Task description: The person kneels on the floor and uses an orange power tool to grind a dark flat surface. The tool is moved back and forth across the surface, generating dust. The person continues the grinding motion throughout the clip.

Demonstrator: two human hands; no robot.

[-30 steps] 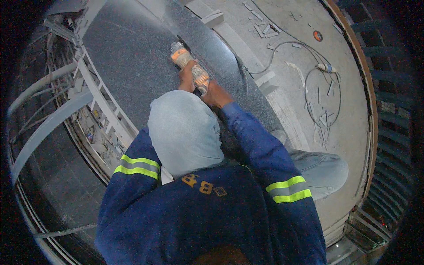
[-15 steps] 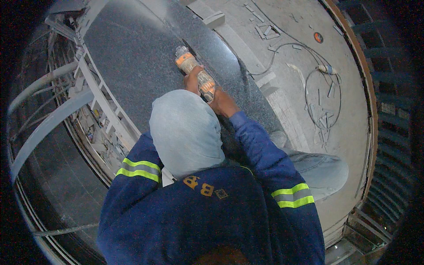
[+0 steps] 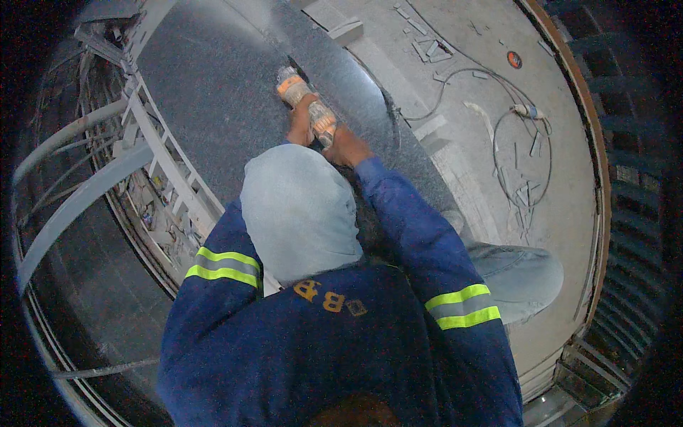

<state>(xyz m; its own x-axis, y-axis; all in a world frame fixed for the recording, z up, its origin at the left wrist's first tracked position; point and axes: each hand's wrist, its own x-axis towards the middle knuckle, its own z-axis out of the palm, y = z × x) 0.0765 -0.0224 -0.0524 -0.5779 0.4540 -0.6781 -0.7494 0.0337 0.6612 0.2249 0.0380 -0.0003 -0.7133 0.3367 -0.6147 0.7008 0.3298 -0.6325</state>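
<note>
An angle grinder (image 3: 307,97), orange and grey and coated in dust, lies slantwise over a dark speckled stone slab (image 3: 206,92). My left hand (image 3: 302,121) wraps round the left side of its body, behind the head. At the rear end, my right hand (image 3: 346,147) is closed on the grinder. A dark line shows in the slab beside the tool's head, and pale dust (image 3: 245,21) streams away from there toward the far end. The disc itself cannot be made out. My raised knee (image 3: 299,213), in light blue cloth, hides part of the slab nearest me.
Pale stone blocks (image 3: 346,32) line the slab's right side. On the grey floor beyond are a looped power cable (image 3: 548,167) with a connector (image 3: 528,112), scattered offcuts (image 3: 430,50) and an orange disc (image 3: 514,60). A dusty metal frame (image 3: 178,174) and curved pipes (image 3: 85,192) stand at left.
Both hands have shifted the grinder a little left and slightly farther away along the slab. My right sleeve has swung left with it.
</note>
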